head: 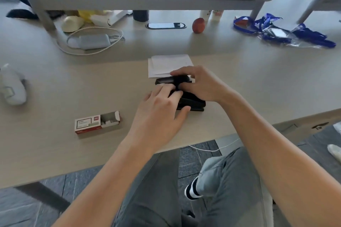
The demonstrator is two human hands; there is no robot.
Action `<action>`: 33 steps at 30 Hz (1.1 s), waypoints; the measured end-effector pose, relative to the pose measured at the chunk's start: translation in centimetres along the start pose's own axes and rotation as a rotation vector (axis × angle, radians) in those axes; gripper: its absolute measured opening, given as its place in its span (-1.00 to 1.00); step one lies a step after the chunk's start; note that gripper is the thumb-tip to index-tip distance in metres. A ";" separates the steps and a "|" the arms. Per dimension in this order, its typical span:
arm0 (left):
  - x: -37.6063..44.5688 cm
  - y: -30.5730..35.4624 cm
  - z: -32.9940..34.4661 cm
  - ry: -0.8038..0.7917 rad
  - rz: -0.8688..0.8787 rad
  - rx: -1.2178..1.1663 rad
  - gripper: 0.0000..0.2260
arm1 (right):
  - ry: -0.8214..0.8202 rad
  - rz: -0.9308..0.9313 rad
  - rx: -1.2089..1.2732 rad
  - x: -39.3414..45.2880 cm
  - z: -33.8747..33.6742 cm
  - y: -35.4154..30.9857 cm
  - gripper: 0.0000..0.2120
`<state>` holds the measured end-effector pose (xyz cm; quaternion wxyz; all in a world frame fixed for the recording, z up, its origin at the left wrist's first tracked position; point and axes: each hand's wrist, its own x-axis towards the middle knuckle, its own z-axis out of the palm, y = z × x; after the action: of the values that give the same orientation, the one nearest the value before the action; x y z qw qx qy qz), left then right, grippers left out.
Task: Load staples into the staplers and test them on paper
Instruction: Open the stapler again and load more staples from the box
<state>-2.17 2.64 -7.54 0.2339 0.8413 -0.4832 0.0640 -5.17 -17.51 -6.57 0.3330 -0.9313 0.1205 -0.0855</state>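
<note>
Two black staplers lie side by side at the middle of the desk. My right hand (pixel 200 83) grips the far stapler (pixel 167 80), thumb and fingers curled round its top. The near stapler (pixel 192 104) is held by my left hand (pixel 162 110), with the thumb along its near side and the fingers over its top. White sheets of paper (pixel 168 64) lie just behind the staplers, partly under my right hand. An opened red and white staple box (pixel 96 123) sits to the left of my left hand, its right end flap up.
A grey charger with a white cable (pixel 92 41) lies at the back left, a red apple (pixel 198 25) and a phone (pixel 165 25) at the back centre, blue lanyards (pixel 280 29) at the back right. A white object (pixel 12 88) sits at the left edge. The desk's front edge (pixel 203 141) runs close below my hands.
</note>
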 end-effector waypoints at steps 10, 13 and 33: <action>0.6 -0.7 0.7 0.075 -0.086 0.037 -0.71 | 0.123 0.110 -0.060 -1.4 -0.5 1.7 -0.74; 1.5 -0.7 1.3 0.115 -0.113 0.045 -0.76 | 0.205 0.174 -0.076 -3.5 -1.8 3.5 -0.71; 2.2 -0.2 3.0 0.212 -0.136 0.061 -0.65 | 0.157 0.197 0.036 -11.1 -1.7 2.6 -0.71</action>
<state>-1.16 -0.33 -9.52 0.2619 0.8673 -0.3953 0.1512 -16.66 -17.34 -7.80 0.3459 -0.8993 0.2357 -0.1270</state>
